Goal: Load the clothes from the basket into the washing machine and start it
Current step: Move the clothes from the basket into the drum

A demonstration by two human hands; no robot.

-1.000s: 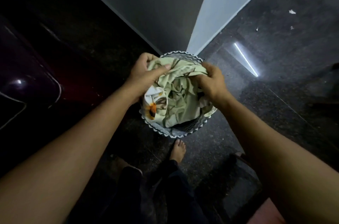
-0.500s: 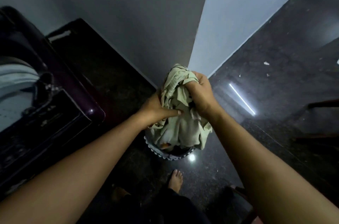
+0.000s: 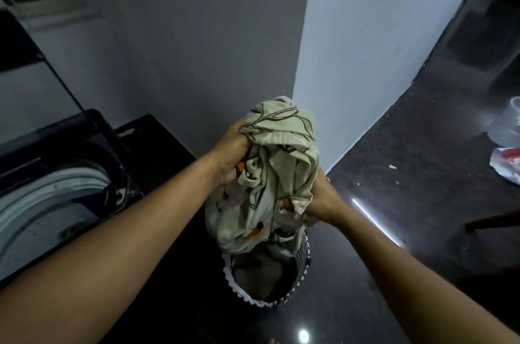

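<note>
Where two bare forearms reach in from the lower edge, the laundry basket (image 3: 247,298) stands on the dark glossy floor (image 3: 422,132), its white scalloped rim showing and some dark clothing lying inside. Directly above the basket hangs a bunched pale green printed cloth (image 3: 281,152), its lower folds dangling just over the rim. The left hand (image 3: 233,155) grips the bundle's upper left side, fingers curled into the fabric. The right hand (image 3: 319,200), lower and towards the basket's right, clutches a fold with its fingers closed round it. Left of the basket stands the top-loading washing machine (image 3: 92,174), its lid (image 3: 31,82) raised and the pale drum ring exposed. Behind the basket rises a grey wall corner (image 3: 304,48). Far to the basket's right, a crumpled white and red wrapper (image 3: 506,165) lies on the floor.
</note>
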